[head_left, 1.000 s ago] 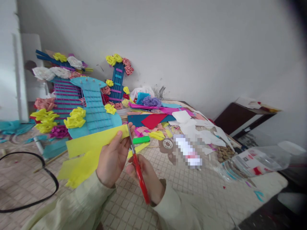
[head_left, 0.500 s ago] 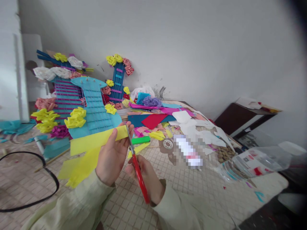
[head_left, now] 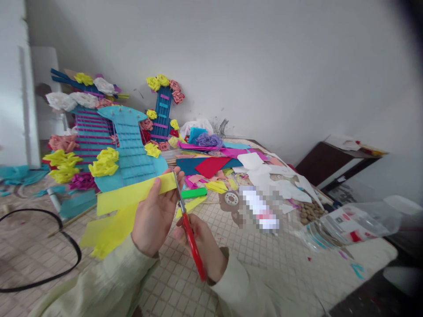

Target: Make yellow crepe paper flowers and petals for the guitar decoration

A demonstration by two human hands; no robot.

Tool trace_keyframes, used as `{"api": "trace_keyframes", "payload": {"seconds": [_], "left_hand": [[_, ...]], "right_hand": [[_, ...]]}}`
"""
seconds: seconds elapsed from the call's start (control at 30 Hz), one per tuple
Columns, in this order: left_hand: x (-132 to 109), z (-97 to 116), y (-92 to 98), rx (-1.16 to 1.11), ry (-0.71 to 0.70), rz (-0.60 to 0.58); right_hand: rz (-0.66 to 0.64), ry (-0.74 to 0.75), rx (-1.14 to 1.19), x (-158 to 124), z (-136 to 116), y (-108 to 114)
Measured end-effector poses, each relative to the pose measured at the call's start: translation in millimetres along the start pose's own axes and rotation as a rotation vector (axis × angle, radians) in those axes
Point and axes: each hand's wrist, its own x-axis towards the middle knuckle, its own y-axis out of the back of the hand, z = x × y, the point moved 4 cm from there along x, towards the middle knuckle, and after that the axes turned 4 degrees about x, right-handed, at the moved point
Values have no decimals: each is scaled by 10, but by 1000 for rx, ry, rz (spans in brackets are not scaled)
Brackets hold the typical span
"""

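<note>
Yellow paper (head_left: 125,207) hangs in the air in front of my chest, above the tiled floor (head_left: 264,259), with a long strip of it running up to the right and a looser sheet drooping below. My left hand (head_left: 155,215) holds that strip near its right end, palm turned toward me, thumb lying across the front of the strip and fingers curled behind it, wrist bent up out of a pale sleeve (head_left: 109,281). Just to the right, the scissors (head_left: 188,224) stand nearly upright, their blades meeting the strip's right edge close to my fingertips; I cannot tell how far apart the blades are. My right hand (head_left: 201,246) sits lower, closed around the red handles, forearm rising from the bottom edge of the view.

Behind the paper on the left stands a blue guitar shape (head_left: 132,149) dressed with yellow paper flowers (head_left: 104,162), and a black hoop (head_left: 42,246) lies on the floor at far left. Past the scissors a green marker (head_left: 194,193) lies among coloured paper scraps (head_left: 211,165), with white sheets (head_left: 267,178) further right and a clear plastic bag (head_left: 346,222) beyond them
</note>
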Motion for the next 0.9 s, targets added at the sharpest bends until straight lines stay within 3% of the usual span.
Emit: {"api": "trace_keyframes", "payload": {"seconds": [0.27,0.9], "left_hand": [[13,-4,-1,-15,-4,8],[9,6,12,-22,-5,15]], "right_hand": [[-8,-72,87,3,10,-18],[-5,-142,40,-5,7,-5]]}}
